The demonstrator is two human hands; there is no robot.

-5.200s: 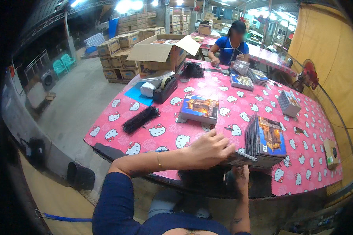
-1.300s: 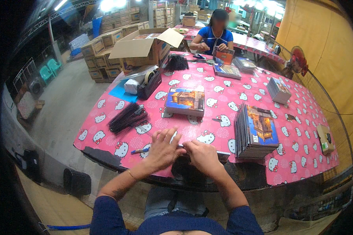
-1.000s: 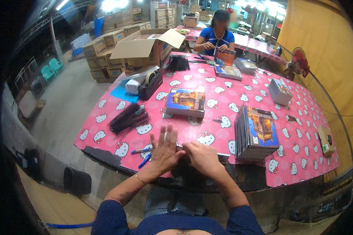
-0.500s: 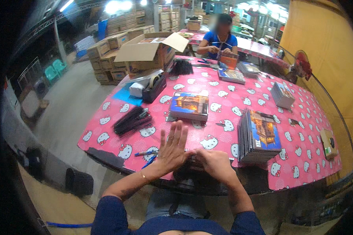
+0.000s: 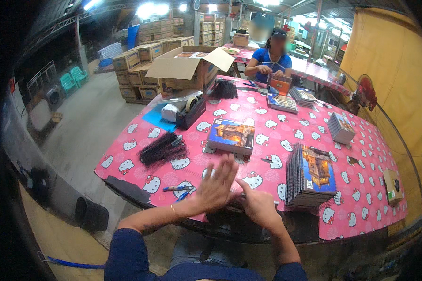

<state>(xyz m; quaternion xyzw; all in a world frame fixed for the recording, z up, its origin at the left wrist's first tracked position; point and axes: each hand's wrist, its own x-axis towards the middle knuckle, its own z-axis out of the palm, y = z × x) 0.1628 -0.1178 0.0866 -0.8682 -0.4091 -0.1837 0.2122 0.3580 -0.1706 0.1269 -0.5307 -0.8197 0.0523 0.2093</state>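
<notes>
My left hand (image 5: 215,187) is stretched out flat at the table's near edge, fingers straight and palm side toward my right hand. Close beside it, my right hand (image 5: 259,203) is closed, thumb on top, on something mostly hidden between the hands. Below them shows only a dark shape. Just beyond my fingers lies a stack of notebooks (image 5: 230,135) with a blue and orange cover. A taller stack of coil-bound notebooks (image 5: 314,173) stands to the right. Pens (image 5: 179,189) lie left of my left hand, and a bundle of black plastic coils (image 5: 163,149) farther left.
A pink patterned cloth (image 5: 267,154) covers the table. Toward the back left are a black tape dispenser (image 5: 191,114), more black coils (image 5: 223,89) and an open carton (image 5: 185,77). A co-worker (image 5: 273,61) handles an orange-covered notebook across the table. A fan (image 5: 365,91) stands at right.
My left hand has shifted slightly right and down, closer to my right hand, its fingers now tilted more to the right. The whole view has shifted a little.
</notes>
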